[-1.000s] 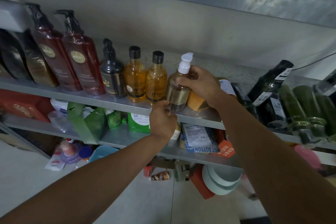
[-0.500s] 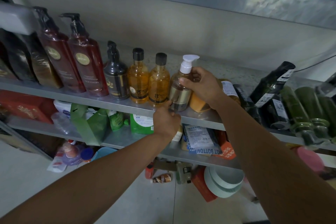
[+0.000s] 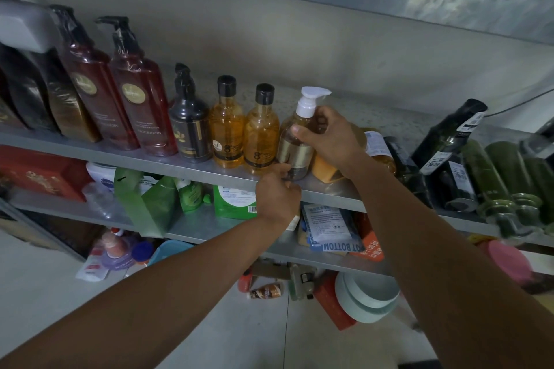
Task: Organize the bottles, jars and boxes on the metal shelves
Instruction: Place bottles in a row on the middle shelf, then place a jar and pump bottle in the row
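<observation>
A clear pump bottle [image 3: 295, 146] with a white pump head and gold label stands upright on the metal shelf [image 3: 90, 148], right of two amber bottles [image 3: 260, 131] with black caps. My right hand [image 3: 326, 136] grips its neck and shoulder. My left hand [image 3: 277, 196] pinches its base at the shelf's front edge. Left of the amber bottles stand a black pump bottle [image 3: 189, 125] and two tall red pump bottles [image 3: 144, 93]. Behind my right hand an orange item [image 3: 323, 169] is partly hidden.
Dark green bottles [image 3: 449, 134] lean and lie at the shelf's right end. The lower shelf [image 3: 204, 226] holds green pouches, a red box and packets. On the floor below lie small bottles, a teal bowl and a round white container. White boxes sit on the top shelf.
The pump bottle has been set more upright beside the amber bottles. Both hands stay on it, and my view has shifted slightly.
</observation>
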